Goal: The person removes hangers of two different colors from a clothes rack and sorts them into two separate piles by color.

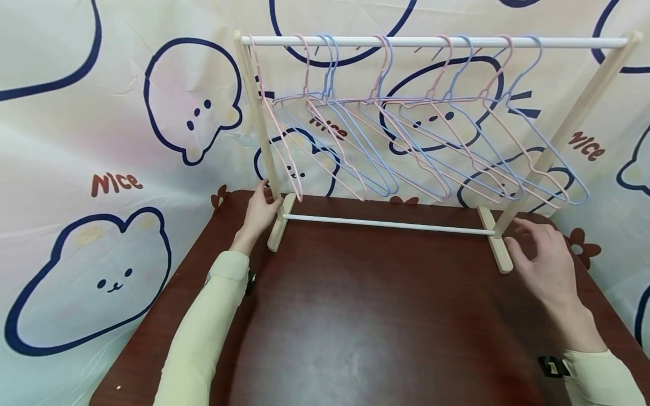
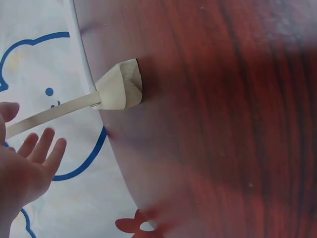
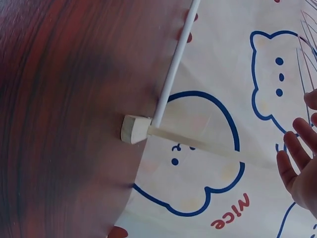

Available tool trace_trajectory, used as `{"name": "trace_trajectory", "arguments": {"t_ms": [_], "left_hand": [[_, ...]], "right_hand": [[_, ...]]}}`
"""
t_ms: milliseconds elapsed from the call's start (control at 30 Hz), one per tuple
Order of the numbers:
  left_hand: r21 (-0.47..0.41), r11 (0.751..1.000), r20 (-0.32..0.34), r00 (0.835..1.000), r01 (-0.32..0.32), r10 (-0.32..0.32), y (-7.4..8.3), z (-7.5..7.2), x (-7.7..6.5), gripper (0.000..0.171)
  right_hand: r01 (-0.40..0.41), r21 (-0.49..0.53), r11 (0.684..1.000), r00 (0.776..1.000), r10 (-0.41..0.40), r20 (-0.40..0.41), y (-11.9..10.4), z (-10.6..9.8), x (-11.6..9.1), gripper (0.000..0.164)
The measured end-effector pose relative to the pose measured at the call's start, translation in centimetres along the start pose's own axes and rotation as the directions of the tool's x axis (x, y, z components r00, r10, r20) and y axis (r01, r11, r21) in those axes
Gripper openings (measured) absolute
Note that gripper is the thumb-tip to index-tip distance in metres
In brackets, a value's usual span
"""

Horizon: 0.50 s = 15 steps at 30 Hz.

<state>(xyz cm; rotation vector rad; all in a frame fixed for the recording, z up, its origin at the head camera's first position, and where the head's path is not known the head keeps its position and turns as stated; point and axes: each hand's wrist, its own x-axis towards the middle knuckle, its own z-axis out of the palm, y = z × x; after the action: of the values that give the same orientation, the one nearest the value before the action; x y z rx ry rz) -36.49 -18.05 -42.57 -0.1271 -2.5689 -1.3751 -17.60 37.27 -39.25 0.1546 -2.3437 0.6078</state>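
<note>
Thin triangular hangers [image 1: 330, 95] are being carried by the wooden rack [image 1: 416, 42] standing on the glossy counter [image 1: 381, 310]. At its posts [image 1: 595, 96], the left grip [image 1: 259, 213] and right grip [image 1: 550, 265] are being held wide.

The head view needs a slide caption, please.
Left hand and right hand flank a rack of pink and blue hangers.

Right wrist view: hangers [image 3: 302, 79], probably, cropped

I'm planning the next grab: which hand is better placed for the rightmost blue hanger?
Probably the right hand: it is by the right post, nearer that blue hanger, thumb and fingers apart. The left hand is at the opposite post.
</note>
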Motion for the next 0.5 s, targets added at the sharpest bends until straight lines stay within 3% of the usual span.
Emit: {"name": "trace_trajectory", "arguments": {"t_ms": [233,500], "left_hand": [[0.114,0.993,0.011,1.0,-0.001,0.0,0.1,0.0,0.5,0.064],[0.168,0.986,-0.066,0.998,0.002,0.009,0.3,0.4,0.5,0.046]], "right_hand": [[0.005,-0.012,1.0,0.999,-0.005,-0.035,0.5,-0.6,0.0,0.041],[0.017,-0.018,1.0,0.997,-0.018,-0.075,0.5,-1.2,0.4,0.043]]}}
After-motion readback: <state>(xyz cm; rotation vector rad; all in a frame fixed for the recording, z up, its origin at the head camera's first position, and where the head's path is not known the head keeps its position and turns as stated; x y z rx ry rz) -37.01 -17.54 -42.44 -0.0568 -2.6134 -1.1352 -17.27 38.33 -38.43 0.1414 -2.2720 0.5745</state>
